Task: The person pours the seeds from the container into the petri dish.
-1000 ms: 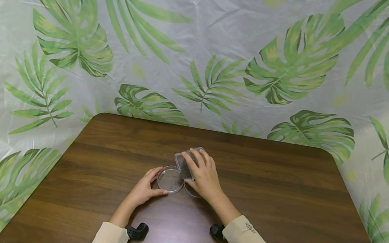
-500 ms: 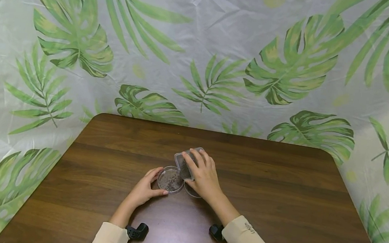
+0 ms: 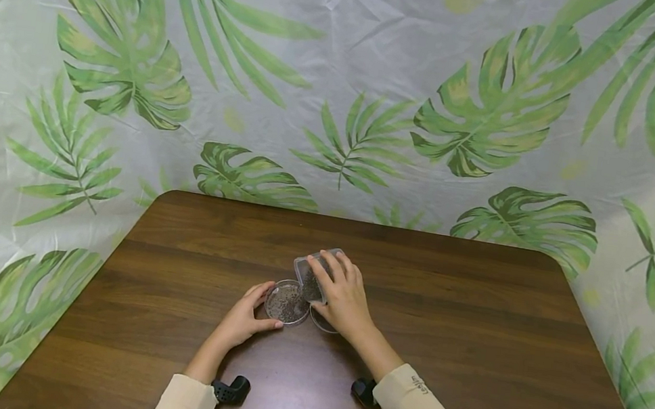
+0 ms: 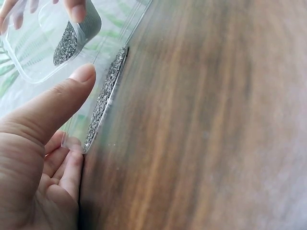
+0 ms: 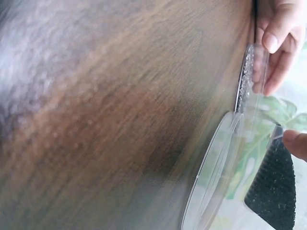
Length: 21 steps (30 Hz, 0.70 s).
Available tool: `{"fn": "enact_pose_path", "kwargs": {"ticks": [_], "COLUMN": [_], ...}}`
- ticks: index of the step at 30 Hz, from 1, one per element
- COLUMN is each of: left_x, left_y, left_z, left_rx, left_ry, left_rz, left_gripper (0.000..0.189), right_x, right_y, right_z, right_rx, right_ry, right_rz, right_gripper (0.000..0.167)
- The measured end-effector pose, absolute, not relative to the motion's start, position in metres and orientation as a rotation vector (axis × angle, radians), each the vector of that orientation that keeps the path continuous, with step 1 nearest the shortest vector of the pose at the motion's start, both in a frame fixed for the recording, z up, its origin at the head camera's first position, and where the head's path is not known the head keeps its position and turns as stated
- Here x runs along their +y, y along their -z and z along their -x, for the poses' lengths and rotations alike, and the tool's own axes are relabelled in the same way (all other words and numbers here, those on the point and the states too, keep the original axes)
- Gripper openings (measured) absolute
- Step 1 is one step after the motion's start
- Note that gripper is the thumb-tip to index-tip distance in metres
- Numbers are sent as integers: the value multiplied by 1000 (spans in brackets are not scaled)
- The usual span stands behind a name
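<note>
My left hand (image 3: 244,316) holds a clear round petri dish (image 3: 276,319) by its rim, thumb in front and fingers behind. A layer of grey-black granules (image 4: 103,98) covers the bottom of the dish. With my right hand (image 3: 345,297) I grip a clear plastic box (image 3: 302,271), tilted so that its low corner hangs over the dish's right side. More granules (image 5: 275,182) are banked inside the box toward that low corner. Partly hidden under my right hand, a second clear round dish or lid (image 5: 207,184) lies right beside the first.
All of this stands near the middle of a dark brown wooden table (image 3: 471,331). Behind the table hangs a pale curtain (image 3: 370,53) printed with green leaves. Black wrist cameras (image 3: 232,391) sit on both wrists below beige sleeves.
Granules have poured from the tilted box into the petri dish, which showed an almost bare bottom one second ago and is now covered. Both hands have stayed in place.
</note>
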State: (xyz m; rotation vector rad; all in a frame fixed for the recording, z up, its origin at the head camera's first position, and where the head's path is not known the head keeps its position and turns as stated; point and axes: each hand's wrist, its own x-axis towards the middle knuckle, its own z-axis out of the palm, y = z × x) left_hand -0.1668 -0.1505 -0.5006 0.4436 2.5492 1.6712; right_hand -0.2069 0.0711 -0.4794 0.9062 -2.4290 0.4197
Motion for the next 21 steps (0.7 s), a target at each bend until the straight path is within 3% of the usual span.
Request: {"fn": "enact_pose_path", "kwargs": {"ticks": [10,21], "left_x": [-156,-156], "left_y": [536,535], "left_z": [181,181], "left_rx": [2588,2601], "left_ry": [-1687,-1669], "left_rz": [-414,-425], "left_gripper": [80,81], "right_x": [71,74], "right_y": [480,482], "right_z": [207,207], "right_rx": [-2474,-2500], "right_ry": [-519,-646], "right_rz": [-820,-733], "right_gripper": [101,105]}}
